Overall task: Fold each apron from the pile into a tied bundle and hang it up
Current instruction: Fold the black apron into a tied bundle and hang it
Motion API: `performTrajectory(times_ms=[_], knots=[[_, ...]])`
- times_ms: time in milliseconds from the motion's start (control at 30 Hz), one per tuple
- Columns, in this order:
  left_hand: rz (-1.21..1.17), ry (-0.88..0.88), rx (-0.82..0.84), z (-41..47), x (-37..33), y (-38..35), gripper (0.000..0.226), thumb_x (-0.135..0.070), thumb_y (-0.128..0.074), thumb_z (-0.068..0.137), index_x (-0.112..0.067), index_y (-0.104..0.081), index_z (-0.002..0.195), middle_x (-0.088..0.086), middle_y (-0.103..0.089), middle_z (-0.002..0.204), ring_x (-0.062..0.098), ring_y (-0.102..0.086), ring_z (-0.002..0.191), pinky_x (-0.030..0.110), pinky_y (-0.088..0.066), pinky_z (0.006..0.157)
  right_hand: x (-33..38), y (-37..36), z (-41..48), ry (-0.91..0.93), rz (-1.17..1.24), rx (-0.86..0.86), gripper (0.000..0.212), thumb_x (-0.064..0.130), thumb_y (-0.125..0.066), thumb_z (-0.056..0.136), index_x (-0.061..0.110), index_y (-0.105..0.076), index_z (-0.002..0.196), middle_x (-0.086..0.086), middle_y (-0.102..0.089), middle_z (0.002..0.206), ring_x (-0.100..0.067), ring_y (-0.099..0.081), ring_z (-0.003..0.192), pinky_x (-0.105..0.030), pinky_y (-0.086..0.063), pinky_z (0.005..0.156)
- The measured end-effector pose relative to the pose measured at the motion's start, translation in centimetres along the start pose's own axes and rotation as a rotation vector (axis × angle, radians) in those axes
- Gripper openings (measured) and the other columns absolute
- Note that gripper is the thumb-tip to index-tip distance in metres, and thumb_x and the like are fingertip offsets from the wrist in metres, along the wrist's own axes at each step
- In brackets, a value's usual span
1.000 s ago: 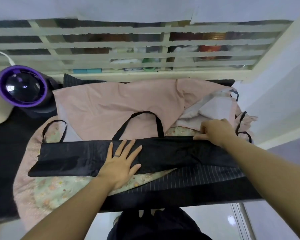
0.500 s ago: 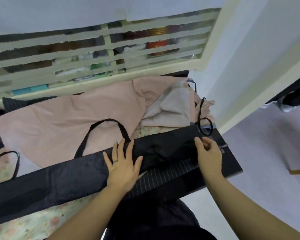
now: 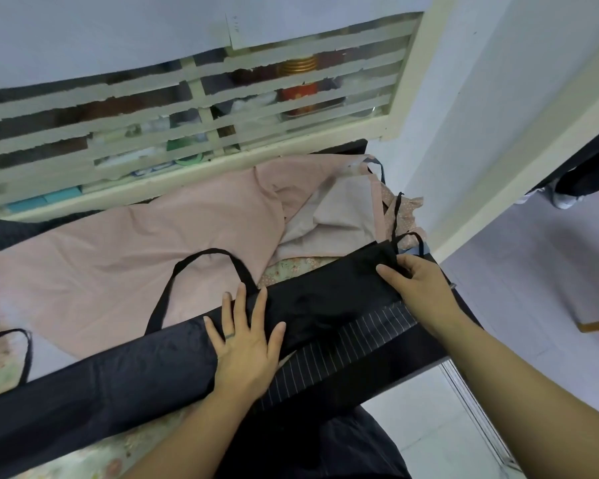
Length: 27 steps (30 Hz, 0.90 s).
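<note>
The black apron [image 3: 135, 378] was pressed flat by the left grip [image 3: 246, 344], fingers spread. Its end was pinched by the right grip [image 3: 412, 285], best folded inward squarely, kept taut.

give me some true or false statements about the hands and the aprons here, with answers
1. The left hand lies flat, fingers spread, on the folded black apron. True.
2. The right hand hovers clear of the black apron. False: its fingers curl on the apron's right end.
3. A pink apron lies spread out behind the black one. True.
4. The black apron is already tied into a bundle. False: it is a long folded strip, and its neck loop lies loose on the pink apron.
5. A pinstriped cloth shows at the black apron's near edge. True.
</note>
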<state>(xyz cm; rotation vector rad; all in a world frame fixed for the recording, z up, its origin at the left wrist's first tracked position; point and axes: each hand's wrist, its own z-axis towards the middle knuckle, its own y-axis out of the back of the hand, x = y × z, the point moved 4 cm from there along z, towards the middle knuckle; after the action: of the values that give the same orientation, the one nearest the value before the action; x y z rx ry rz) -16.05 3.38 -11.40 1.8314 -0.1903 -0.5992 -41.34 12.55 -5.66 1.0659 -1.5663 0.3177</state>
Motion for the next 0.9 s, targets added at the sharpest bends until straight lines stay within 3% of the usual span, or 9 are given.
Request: performTrajectory(times_ms=[133, 300, 367, 467, 533, 633, 733, 800, 900], knots=[[-0.01, -0.055, 0.016, -0.1, 0.2, -0.1, 0.086, -0.076, 0.032, 0.066, -0.039, 0.016, 0.142, -0.004, 0.022, 0.158, 0.011, 0.039, 0.135, 0.048, 0.025, 0.108, -2.1, -0.2, 0.5, 0.004, -0.152, -0.133, 0.016, 0.02, -0.06, 0.093, 0.012, -0.063, 0.106, -0.002, -0.067, 0.089, -0.012, -0.064, 0.082, -0.033, -0.056, 0.078], [0.001, -0.135, 0.048, -0.6, 0.5, 0.0, 0.086, -0.074, 0.029, 0.071, -0.041, 0.005, 0.147, -0.008, 0.019, 0.158, 0.013, 0.032, 0.139, 0.051, 0.024, 0.108, -3.3, -0.1, 0.3, 0.014, -0.241, -0.29, 0.03, 0.016, -0.057, 0.094, 0.008, -0.054, 0.123, 0.001, -0.051, 0.061, -0.009, -0.05, 0.06, -0.019, -0.036, 0.056], [0.069, -0.116, 0.073, -0.5, 0.2, 0.0, 0.086, -0.072, 0.037, 0.063, -0.041, 0.019, 0.142, -0.011, 0.03, 0.152, 0.013, 0.035, 0.136, 0.055, 0.022, 0.107, -3.0, -0.2, 0.1, 0.015, -0.288, -0.341, 0.031, 0.017, -0.057, 0.094, 0.007, -0.055, 0.124, 0.001, -0.054, 0.066, -0.011, -0.053, 0.067, -0.02, -0.039, 0.061], [0.119, -0.077, 0.108, -0.4, -0.3, 0.0, 0.087, -0.07, 0.044, 0.057, -0.039, 0.029, 0.137, -0.012, 0.04, 0.144, 0.014, 0.038, 0.134, 0.059, 0.02, 0.107, -1.4, -0.8, -0.8, 0.148, -0.55, -0.512, 0.03, 0.027, -0.056, 0.092, 0.015, -0.062, 0.119, -0.004, -0.064, 0.098, -0.025, -0.055, 0.097, -0.036, -0.043, 0.085], [0.12, -0.071, 0.101, -0.2, -0.3, 0.0, 0.088, -0.07, 0.044, 0.057, -0.039, 0.029, 0.137, -0.012, 0.041, 0.144, 0.014, 0.038, 0.134, 0.06, 0.02, 0.107, 0.4, -3.7, -2.4, 0.473, -0.638, -0.426, 0.03, 0.03, -0.051, 0.09, 0.018, -0.065, 0.114, -0.003, -0.064, 0.109, -0.023, -0.054, 0.105, -0.037, -0.035, 0.094], [0.085, -0.094, 0.033, -0.2, 0.0, -0.5, 0.083, -0.072, 0.031, 0.073, -0.035, 0.015, 0.145, -0.01, 0.027, 0.152, 0.014, 0.029, 0.141, 0.063, 0.014, 0.109, 0.5, -10.4, -5.5, 0.787, -0.799, -0.009, 0.04, 0.036, -0.04, 0.096, 0.018, -0.059, 0.126, -0.002, -0.058, 0.131, -0.022, -0.048, 0.125, -0.042, -0.025, 0.107], [0.103, -0.152, -0.017, -0.3, 0.4, -0.9, 0.067, -0.061, 0.001, 0.096, -0.025, -0.014, 0.151, -0.001, -0.004, 0.16, 0.022, 0.0, 0.146, 0.065, -0.001, 0.109, -3.0, -11.2, -3.8, 0.668, -1.096, 0.161, 0.057, 0.05, -0.013, 0.101, 0.023, -0.044, 0.14, 0.0, -0.043, 0.147, -0.018, -0.03, 0.141, -0.051, -0.015, 0.109], [0.146, -0.182, -0.034, -0.4, 0.5, -1.1, 0.062, -0.056, -0.005, 0.099, -0.023, -0.019, 0.15, 0.001, -0.011, 0.159, 0.026, -0.008, 0.146, 0.064, -0.002, 0.107, -4.4, -8.3, -1.0, 0.529, -1.188, 0.166, 0.065, 0.056, -0.004, 0.098, 0.024, -0.037, 0.144, 0.0, -0.036, 0.152, -0.017, -0.021, 0.143, -0.053, -0.012, 0.11], [0.146, -0.213, -0.044, -0.3, 0.5, -0.9, 0.06, -0.054, -0.005, 0.1, -0.024, -0.02, 0.149, 0.002, -0.013, 0.159, 0.027, -0.01, 0.146, 0.068, -0.005, 0.107, -5.2, -4.8, 2.0, 0.438, -1.246, 0.186, 0.076, 0.063, 0.017, 0.086, 0.029, -0.004, 0.151, 0.005, -0.003, 0.16, -0.014, 0.005, 0.147, -0.05, -0.003, 0.117]])
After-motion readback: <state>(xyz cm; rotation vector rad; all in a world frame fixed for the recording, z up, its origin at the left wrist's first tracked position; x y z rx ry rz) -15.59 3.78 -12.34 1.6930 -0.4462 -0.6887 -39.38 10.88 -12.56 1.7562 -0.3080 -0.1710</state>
